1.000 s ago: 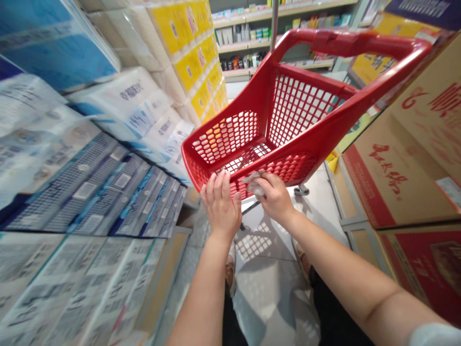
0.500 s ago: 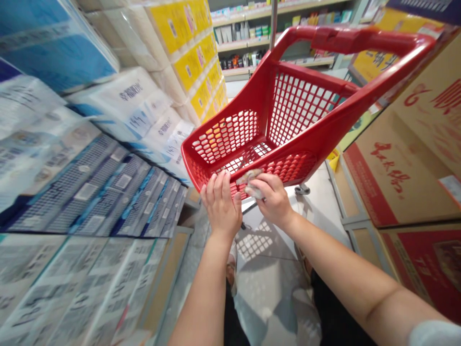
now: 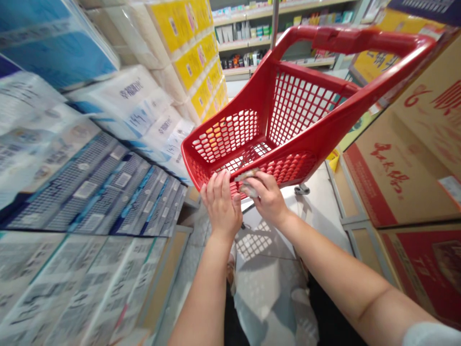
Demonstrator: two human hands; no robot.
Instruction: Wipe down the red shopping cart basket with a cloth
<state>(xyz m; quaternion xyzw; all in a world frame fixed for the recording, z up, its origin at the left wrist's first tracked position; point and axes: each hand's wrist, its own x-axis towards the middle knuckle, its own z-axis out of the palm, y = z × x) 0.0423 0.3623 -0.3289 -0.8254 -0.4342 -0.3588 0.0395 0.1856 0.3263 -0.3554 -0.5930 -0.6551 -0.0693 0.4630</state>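
Note:
A red plastic shopping cart [image 3: 302, 134] with lattice sides stands tilted across the view, its basket holding nothing that I can see. My left hand [image 3: 221, 206] grips the near rim at the basket's lower left, fingers laid over the edge and thumb toward me. Just to its right, my right hand [image 3: 269, 198] is closed around a crumpled, stained whitish cloth [image 3: 248, 182]. The cloth presses against the same rim, and part of it is hidden under the fingers.
Wrapped paper packs [image 3: 140, 101] are stacked along the left, with yellow-labelled packs [image 3: 196, 62] behind. Cardboard cartons [image 3: 392, 173] line the right side on low grey-edged platforms. Product shelves [image 3: 248, 43] stand at the back. A cart wheel [image 3: 301, 190] rests on the tiled floor [image 3: 266, 288].
My right hand has slid slightly left along the rim with the cloth, closer to my left hand. My left hand and the cart have stayed in place.

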